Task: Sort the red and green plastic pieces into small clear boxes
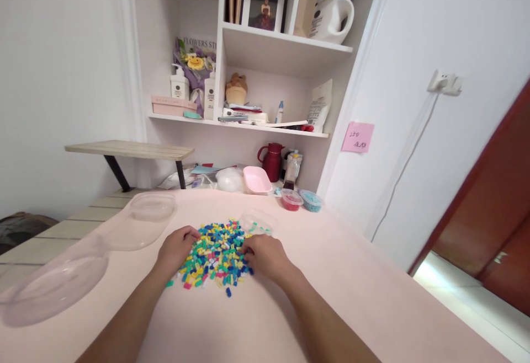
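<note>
A spread pile of small building bricks (217, 255) in blue, green, yellow, white and red lies on the pink tabletop (199, 330). My left hand (179, 247) rests at the pile's left edge, its fingers curled toward the bricks; whether it holds one is hidden. On the right side my right hand (265, 254) reaches into the pile with fingertips drawn together, and anything between them is too small to make out. Just behind that hand stands a clear plastic tub (257, 222) with a few green bricks inside.
Clear plastic trays (143, 225) lie along the left side. At the back right sit a lidded tub of red pieces (291, 199) and one of blue pieces (311, 201). Behind them are a pink basin (257, 180), a red jug (272, 161) and shelves (273, 127).
</note>
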`<state>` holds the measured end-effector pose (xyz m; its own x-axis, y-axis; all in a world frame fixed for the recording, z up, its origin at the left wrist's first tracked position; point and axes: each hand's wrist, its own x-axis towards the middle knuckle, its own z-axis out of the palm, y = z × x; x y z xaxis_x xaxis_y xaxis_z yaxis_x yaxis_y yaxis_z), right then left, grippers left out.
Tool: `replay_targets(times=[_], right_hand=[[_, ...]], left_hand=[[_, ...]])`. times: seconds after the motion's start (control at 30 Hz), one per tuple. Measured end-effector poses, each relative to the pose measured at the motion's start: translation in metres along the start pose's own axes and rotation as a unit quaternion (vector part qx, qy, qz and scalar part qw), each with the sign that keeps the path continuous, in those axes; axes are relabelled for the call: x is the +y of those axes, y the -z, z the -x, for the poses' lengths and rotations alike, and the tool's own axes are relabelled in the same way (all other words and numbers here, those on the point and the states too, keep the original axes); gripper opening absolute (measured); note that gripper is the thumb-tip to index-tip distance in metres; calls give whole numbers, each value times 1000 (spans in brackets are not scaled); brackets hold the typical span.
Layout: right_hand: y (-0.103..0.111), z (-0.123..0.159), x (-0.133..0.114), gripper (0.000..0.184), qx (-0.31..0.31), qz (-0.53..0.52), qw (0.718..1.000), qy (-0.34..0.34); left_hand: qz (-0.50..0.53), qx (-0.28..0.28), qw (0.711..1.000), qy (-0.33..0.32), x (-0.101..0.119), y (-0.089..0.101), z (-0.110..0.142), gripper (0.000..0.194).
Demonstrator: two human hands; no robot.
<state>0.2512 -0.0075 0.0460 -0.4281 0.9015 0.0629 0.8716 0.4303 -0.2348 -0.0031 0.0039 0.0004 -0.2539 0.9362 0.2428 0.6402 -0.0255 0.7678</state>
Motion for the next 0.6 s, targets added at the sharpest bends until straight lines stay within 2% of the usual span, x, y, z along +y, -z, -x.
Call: replay_targets(times=[0.2, 0.3, 0.43, 0.6], right_hand=[[0, 1, 4, 19, -1, -22, 1000, 15], [4, 3, 5, 17, 18, -47, 998, 28], [11, 4, 9, 19, 50, -68, 996, 15], [10, 3, 13, 16, 51, -97, 994, 10]], left_hand=[[-7, -4, 1000, -1, 1, 1, -1, 25], [-11, -4, 1000, -2, 0, 1, -2, 26], [-13, -5, 1000, -4, 0, 1, -2, 26], [-15, -2, 1000, -7, 1, 1, 1, 26]])
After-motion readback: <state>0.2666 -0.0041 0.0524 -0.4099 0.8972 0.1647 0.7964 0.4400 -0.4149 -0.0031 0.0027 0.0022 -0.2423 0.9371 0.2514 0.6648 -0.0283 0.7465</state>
